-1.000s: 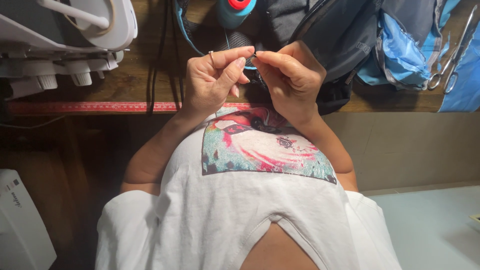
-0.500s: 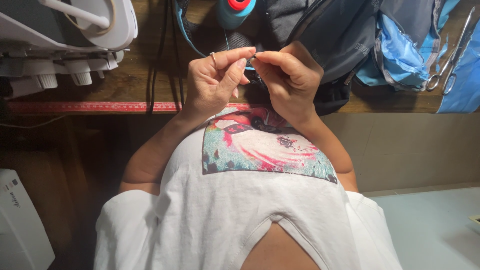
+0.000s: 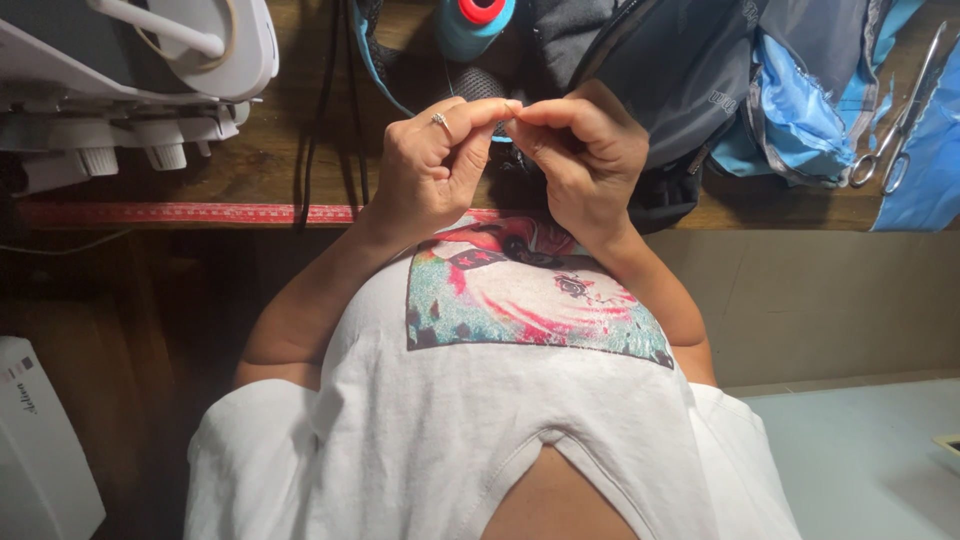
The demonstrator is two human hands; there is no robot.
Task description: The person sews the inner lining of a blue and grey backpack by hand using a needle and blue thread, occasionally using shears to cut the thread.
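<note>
My left hand (image 3: 435, 165), with a ring on one finger, and my right hand (image 3: 585, 150) are raised in front of my chest. Their thumbs and forefingers are pinched tip to tip. Between the tips they hold something very fine, seemingly a thread, which the fingers almost hide. Just beyond the hands a teal thread spool (image 3: 472, 22) with a red core stands on the wooden table (image 3: 250, 175). Dark grey fabric (image 3: 650, 70) lies under and behind my right hand.
A white sewing machine (image 3: 130, 70) is at the far left, with black cables (image 3: 330, 110) beside it. A red measuring tape (image 3: 180, 212) runs along the table edge. Blue fabric (image 3: 800, 100) and scissors (image 3: 890, 140) lie at the right. A white device (image 3: 40, 450) is low on the left.
The fingertips of both hands have closed together. The short pale piece seen between them earlier is now covered. The hands stay in nearly the same place.
</note>
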